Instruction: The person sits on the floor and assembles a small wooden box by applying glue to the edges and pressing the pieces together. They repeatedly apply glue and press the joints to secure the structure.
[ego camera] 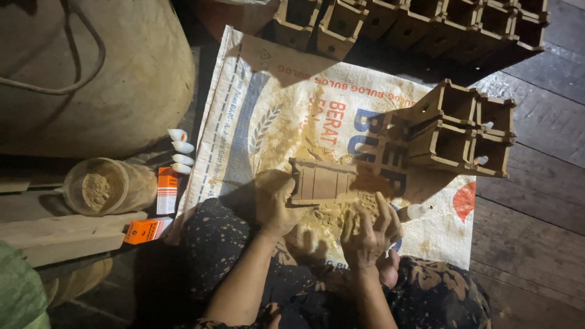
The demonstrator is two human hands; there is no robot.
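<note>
A small open wooden box [322, 181] lies on its side on a white woven sack [268, 103] spread over the floor. My left hand [275, 201] grips the box's left end. My right hand [370, 231], fingers bent and dusted, rests in a pile of tan sawdust [326, 219] just below and to the right of the box. A small white glue bottle [418, 211] lies next to my right hand.
A stack of joined wooden boxes [466, 128] stands to the right. More boxes [426, 24] line the far edge. A clear jar of sawdust [106, 186], white bottle caps [180, 149], orange cartons [166, 190] and a big sack [97, 73] sit left.
</note>
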